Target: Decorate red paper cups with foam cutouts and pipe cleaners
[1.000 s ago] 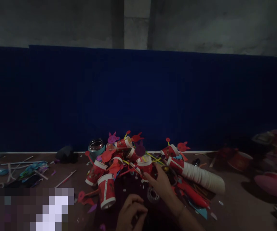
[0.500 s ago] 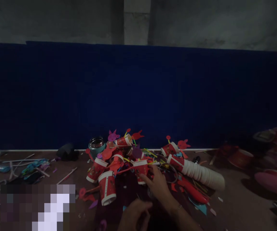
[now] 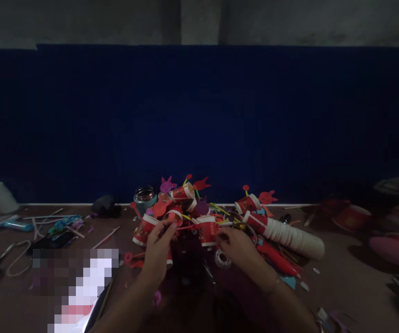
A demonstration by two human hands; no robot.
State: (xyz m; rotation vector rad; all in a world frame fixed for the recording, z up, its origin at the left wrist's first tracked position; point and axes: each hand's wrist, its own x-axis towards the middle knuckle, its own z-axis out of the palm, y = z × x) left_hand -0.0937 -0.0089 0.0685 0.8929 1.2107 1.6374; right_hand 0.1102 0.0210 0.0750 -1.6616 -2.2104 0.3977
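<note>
Red cup: is sitting nearly upright between the hands, at the front of the cup pile; two hands are now working around it, where one was before.
Left hand: is reaching up to the red strip, having been lying lower, nearer the wearer; thumb and fingertips are bunching close, but whether they are pinching it, cannot tell.
Right hand: is curling its fingers at the cup's right side; contact uncertain.
Cup print: is showing, not legible; no brand confirmed.
</note>
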